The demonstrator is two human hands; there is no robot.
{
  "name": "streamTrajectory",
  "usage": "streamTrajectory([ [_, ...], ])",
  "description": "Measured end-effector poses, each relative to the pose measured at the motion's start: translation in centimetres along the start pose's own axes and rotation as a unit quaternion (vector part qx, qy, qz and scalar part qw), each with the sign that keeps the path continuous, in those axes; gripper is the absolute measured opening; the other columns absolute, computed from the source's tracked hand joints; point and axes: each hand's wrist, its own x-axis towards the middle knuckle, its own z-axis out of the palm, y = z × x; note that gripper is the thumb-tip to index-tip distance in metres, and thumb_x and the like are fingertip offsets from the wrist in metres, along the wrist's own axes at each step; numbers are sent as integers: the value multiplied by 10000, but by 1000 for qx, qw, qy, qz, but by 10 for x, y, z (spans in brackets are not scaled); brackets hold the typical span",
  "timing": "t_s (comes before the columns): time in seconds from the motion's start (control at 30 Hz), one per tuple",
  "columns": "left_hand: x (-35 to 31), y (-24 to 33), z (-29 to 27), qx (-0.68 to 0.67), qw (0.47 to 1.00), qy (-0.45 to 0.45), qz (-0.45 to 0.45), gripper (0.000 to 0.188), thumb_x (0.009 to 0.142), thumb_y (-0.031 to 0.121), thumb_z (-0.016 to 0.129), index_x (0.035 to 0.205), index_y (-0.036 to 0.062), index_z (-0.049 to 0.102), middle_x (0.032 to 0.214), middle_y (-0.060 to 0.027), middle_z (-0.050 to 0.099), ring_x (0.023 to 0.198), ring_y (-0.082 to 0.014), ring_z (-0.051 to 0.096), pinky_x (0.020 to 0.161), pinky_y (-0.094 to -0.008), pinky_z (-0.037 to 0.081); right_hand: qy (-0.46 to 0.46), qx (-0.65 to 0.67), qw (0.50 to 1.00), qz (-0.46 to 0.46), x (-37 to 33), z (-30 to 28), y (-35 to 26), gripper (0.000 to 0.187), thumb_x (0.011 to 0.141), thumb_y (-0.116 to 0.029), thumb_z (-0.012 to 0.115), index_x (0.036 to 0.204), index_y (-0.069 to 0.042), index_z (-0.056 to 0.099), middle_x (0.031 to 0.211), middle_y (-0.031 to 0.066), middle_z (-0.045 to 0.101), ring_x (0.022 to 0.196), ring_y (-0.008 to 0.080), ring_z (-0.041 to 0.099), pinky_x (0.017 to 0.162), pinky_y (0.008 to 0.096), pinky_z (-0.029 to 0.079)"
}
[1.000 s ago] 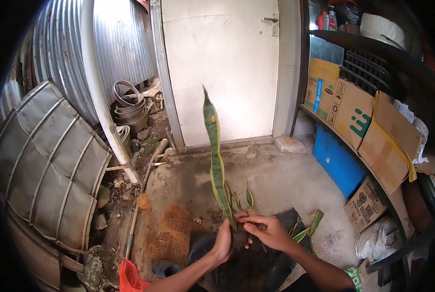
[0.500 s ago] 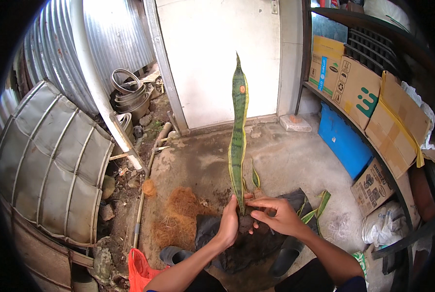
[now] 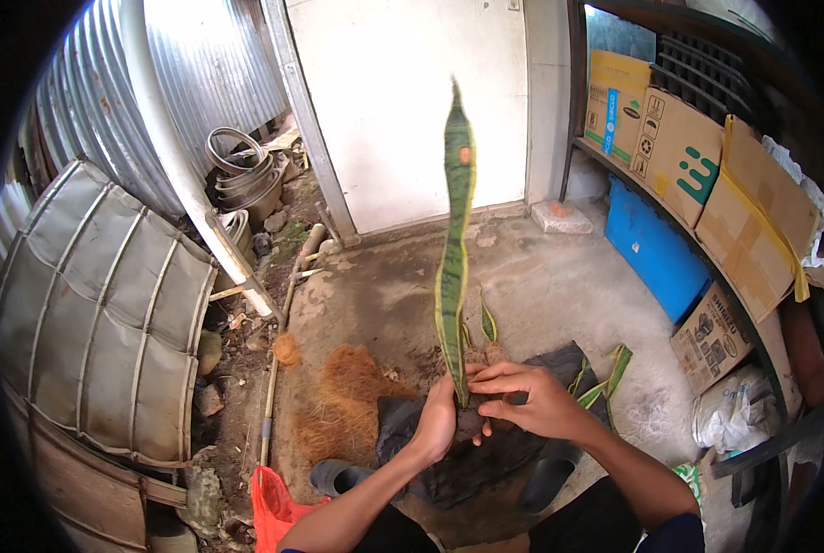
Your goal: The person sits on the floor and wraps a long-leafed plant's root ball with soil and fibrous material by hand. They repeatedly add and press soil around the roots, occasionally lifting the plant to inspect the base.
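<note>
A tall snake plant leaf [image 3: 454,267], green with yellow edges and an orange spot near its tip, stands upright between my hands. A dark ball of soil [image 3: 468,424] surrounds its base. My left hand [image 3: 438,422] cups the left side of that ball, its fingers partly hidden. From the right, my right hand [image 3: 527,398] closes its fingers around the leaf base and soil. Below spreads a black plastic sheet [image 3: 444,484] with soil on it. Just beyond my hands are two smaller snake plants, one with a short leaf [image 3: 488,323].
Brown coconut fibre [image 3: 343,405] lies left of the sheet, near a red plastic bag [image 3: 278,511]. Cut snake plant leaves [image 3: 607,378] rest at the right. A shelf with cardboard boxes [image 3: 674,152] lines the right side; a white door [image 3: 412,111] stands ahead.
The whole view has shifted slightly. The leaf's tip has swayed a little to the right, and both hands keep their hold at its base.
</note>
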Motion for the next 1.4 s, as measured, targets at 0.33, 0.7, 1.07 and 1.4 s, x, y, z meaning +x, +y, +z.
streamTrajectory([
  [0.33,-5,-1,3,40,999,8,8,508,1035,394,218,1257,10,465,812,-104,618,540,-148,590,424,-268,485,-28,-2,997,73,-7,3,-7,346,850,-149,724,1150,12,659,1190,131,613,846,160,672,697,278,553],
  [0.7,-1,-6,-5,-1,1000,-1,-7,717,977,621,151,1316,46,412,871,-127,593,556,-191,597,411,-276,484,-13,52,996,66,-3,8,4,280,893,-128,678,1136,8,650,1119,96,598,918,156,621,683,272,519],
  [1.07,-9,-2,1,19,1000,-4,-20,684,1004,560,124,1317,38,437,821,-100,606,489,-174,586,370,-270,469,-21,3,999,40,-11,8,-3,285,868,-154,708,1088,22,666,1091,108,578,972,180,619,788,301,524],
  [1.4,-2,-4,3,-8,1000,5,-23,625,1011,515,149,1240,28,466,876,-109,599,584,-196,605,450,-301,479,79,-27,997,-7,-4,5,-5,239,893,-145,667,1108,-42,684,1037,101,617,914,184,639,768,301,529],
])
